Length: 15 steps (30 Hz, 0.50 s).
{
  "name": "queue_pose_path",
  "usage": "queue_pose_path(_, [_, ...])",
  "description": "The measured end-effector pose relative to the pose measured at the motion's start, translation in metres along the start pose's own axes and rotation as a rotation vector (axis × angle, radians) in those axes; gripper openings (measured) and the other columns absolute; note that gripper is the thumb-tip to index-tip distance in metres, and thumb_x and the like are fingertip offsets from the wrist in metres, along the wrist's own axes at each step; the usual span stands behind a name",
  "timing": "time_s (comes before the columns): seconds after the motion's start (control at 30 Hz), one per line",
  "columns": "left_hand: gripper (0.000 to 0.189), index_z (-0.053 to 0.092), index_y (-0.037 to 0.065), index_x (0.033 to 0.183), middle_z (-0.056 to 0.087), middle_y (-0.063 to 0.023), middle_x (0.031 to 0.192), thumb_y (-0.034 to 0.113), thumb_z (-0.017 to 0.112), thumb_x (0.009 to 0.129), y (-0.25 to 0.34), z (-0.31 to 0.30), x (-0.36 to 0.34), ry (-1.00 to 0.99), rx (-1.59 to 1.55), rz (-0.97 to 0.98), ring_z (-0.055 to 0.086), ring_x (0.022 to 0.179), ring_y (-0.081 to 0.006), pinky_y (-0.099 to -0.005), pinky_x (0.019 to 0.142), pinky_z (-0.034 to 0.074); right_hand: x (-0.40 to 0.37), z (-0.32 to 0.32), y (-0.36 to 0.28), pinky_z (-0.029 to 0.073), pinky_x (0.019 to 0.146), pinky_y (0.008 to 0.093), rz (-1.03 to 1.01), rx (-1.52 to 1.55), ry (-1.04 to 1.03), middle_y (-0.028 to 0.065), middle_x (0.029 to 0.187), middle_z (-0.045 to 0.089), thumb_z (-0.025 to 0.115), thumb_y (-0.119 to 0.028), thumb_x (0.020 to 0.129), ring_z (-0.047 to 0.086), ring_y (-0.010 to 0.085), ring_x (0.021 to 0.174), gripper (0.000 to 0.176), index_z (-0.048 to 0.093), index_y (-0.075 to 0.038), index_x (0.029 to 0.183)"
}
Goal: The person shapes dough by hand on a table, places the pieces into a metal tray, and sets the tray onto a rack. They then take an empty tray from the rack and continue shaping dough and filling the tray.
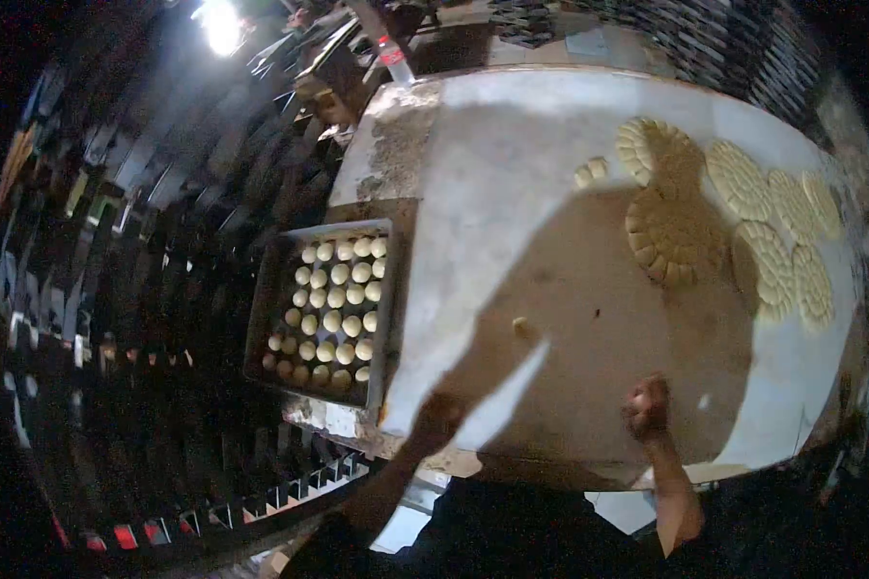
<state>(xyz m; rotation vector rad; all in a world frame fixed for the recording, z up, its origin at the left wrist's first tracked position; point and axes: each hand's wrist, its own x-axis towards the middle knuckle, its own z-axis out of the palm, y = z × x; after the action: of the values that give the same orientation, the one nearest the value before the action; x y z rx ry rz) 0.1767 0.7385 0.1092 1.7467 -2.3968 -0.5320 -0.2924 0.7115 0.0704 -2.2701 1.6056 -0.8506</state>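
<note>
Dough balls (pixel 332 320) sit spaced in the tray (pixel 386 289), likely against sticking; left hand (pixel 439 415) nearby, right hand (pixel 647 403) over the worktop (pixel 483 232), can't tell either grip.

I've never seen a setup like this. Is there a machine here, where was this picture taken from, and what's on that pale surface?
There is no machine: these are a person's two bare hands, seen by a camera worn on their head, looking forward and down. It is the only view.

The left hand is in shadow near the tray, which holds rows of pale balls, apparently dough. The right hand is over the near part of the table, its fingers seemingly curled. I can't tell whether either holds anything.

Flat, patterned rounds lie towards the right, with small lumps beside them. A small piece lies nearer the middle.
</note>
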Motion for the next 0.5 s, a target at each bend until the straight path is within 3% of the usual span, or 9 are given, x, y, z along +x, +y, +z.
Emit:
queue_pose_path(0.13, [0.040,0.046,0.004,0.133,0.055,-0.0180,0.122,0.020,0.047,0.096,-0.024,-0.007,0.050,0.298,-0.051,-0.014,0.055,0.105,-0.0304,-0.0423,0.096,0.044,0.064,0.027,0.024,0.036,0.095,0.0521,0.215,-0.266,0.237,0.0198,0.094,0.052,0.048,-0.028,0.097,0.050,0.0381,0.093,0.029,0.052,0.000,0.091])
queue_pose_path(0.2, [0.039,0.047,0.004,0.131,0.055,-0.0182,0.120,0.018,0.048,0.095,-0.011,0.012,0.068,0.296,-0.105,0.053,0.055,0.106,-0.0316,-0.0427,0.096,0.044,0.075,0.072,0.052,0.037,0.093,0.0494,0.362,-0.272,0.392,0.0199,0.099,0.054,0.050,-0.032,0.098,0.050,0.0375,0.099,0.033,0.053,0.001,0.093])
queue_pose_path(0.3, [0.038,0.048,0.003,0.128,0.056,-0.0186,0.118,0.015,0.050,0.093,0.016,0.028,0.030,0.195,-0.280,0.091,0.054,0.106,-0.0333,-0.0433,0.095,0.044,0.054,0.084,-0.013,0.037,0.094,0.0470,0.418,-0.051,0.333,0.0186,0.104,0.056,0.051,-0.039,0.097,0.051,0.0345,0.104,0.039,0.054,0.001,0.096])
queue_pose_path(0.33, [0.038,0.048,0.003,0.128,0.056,-0.0188,0.117,0.014,0.050,0.092,0.018,0.035,0.005,0.157,-0.330,0.089,0.054,0.107,-0.0339,-0.0436,0.095,0.044,0.042,0.075,-0.033,0.039,0.092,0.0459,0.249,-0.096,0.316,0.0176,0.103,0.056,0.052,-0.039,0.097,0.052,0.0335,0.101,0.039,0.055,0.000,0.097])
queue_pose_path(0.4, [0.037,0.049,0.003,0.126,0.056,-0.0190,0.115,0.013,0.051,0.090,0.013,0.037,-0.040,0.094,-0.412,0.071,0.054,0.107,-0.0351,-0.0440,0.095,0.045,0.003,0.055,-0.029,0.042,0.088,0.0435,0.131,-0.182,0.193,0.0158,0.098,0.058,0.053,-0.038,0.096,0.054,0.0318,0.096,0.038,0.057,-0.001,0.098])
queue_pose_path(0.43, [0.036,0.050,0.002,0.125,0.057,-0.0192,0.115,0.012,0.052,0.090,0.007,0.031,-0.059,0.073,-0.452,0.064,0.054,0.107,-0.0357,-0.0442,0.094,0.045,-0.009,0.041,-0.008,0.043,0.086,0.0422,0.182,-0.229,0.077,0.0152,0.095,0.059,0.053,-0.037,0.096,0.055,0.0311,0.094,0.036,0.058,-0.002,0.098])
queue_pose_path(0.47, [0.036,0.050,0.002,0.124,0.057,-0.0193,0.114,0.011,0.052,0.089,-0.005,0.013,-0.076,0.080,-0.499,0.058,0.054,0.107,-0.0363,-0.0444,0.094,0.045,-0.004,0.013,-0.024,0.048,0.075,0.0419,0.654,-0.044,-0.103,0.0126,0.087,0.061,0.053,-0.033,0.095,0.058,0.0283,0.079,0.032,0.060,-0.002,0.094])
queue_pose_path(0.5, [0.036,0.051,0.002,0.123,0.057,-0.0194,0.113,0.010,0.053,0.088,-0.022,-0.006,-0.091,0.108,-0.540,0.045,0.054,0.108,-0.0369,-0.0446,0.094,0.045,-0.005,0.005,-0.008,0.049,0.077,0.0422,0.745,-0.031,-0.165,0.0120,0.090,0.063,0.059,-0.032,0.090,0.059,0.0290,0.081,0.029,0.062,-0.004,0.093])
